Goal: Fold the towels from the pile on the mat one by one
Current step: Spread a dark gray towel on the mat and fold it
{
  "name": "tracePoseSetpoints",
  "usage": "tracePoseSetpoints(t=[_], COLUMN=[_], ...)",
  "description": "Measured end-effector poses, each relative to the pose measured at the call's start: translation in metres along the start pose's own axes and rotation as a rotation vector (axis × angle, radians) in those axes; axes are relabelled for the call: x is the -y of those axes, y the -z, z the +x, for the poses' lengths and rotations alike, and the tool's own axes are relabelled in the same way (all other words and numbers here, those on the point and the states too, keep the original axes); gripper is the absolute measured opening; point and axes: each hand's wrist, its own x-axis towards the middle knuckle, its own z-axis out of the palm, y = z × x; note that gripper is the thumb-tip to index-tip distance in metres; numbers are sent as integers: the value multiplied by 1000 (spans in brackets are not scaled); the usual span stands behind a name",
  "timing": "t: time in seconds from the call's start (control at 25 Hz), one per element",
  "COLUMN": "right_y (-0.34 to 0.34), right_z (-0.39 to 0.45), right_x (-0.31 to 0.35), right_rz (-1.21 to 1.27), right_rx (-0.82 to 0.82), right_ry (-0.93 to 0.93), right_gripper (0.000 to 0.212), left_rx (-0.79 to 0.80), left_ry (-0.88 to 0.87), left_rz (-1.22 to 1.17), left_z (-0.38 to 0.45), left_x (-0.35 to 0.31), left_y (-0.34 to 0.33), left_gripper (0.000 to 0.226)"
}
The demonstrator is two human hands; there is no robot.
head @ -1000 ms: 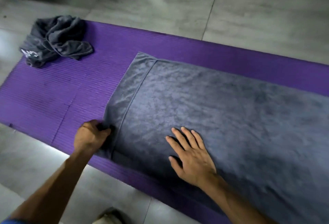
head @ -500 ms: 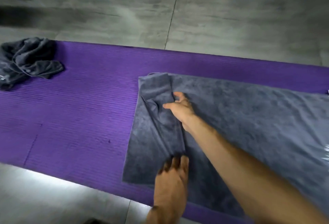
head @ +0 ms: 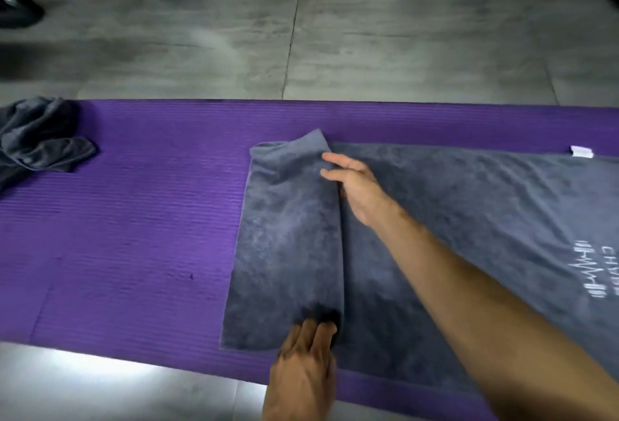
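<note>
Folding the first towel (head: 452,219): we have it spread along the purple mat (head: 134,219), its left end lifted and turned over toward the right as a loose flap. Our right hand (head: 355,186) pinches the far corner of that flap between thumb and fingers; our left hand (head: 301,367) grips the near corner, fingers curled at the flap's edge. Remaining pile (head: 37,139): crumpled dark cloth, far left of the mat, well apart from us. Step in hand, as we judge it: first crosswise fold, barely begun. Next move calls for carrying both corners evenly rightward, keeping edges aligned, then laying the flap flat.
</note>
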Motion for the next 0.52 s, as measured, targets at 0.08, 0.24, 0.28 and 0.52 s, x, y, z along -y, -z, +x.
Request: tracePoseSetpoints(t=[0.08, 0.24, 0.28, 0.52], right_y=[49, 154, 166, 140], right_z=[-16, -45, -49, -31], right_x=[10, 25, 30, 55], right_rz=[5, -58, -104, -105], right_rx=[-72, -191, -182, -180], right_ry=[27, 16, -19, -72], right_gripper=[40, 36, 31, 8], left_rx=[-28, 25, 48, 236], left_ry=[-111, -258, -285, -263], left_rz=[-73, -222, -232, -216], left_z=[6, 13, 13, 11], left_x=[-19, -78, -91, -104], left_y=[-13, -58, -69, -69], left_gripper=[30, 30, 30, 23])
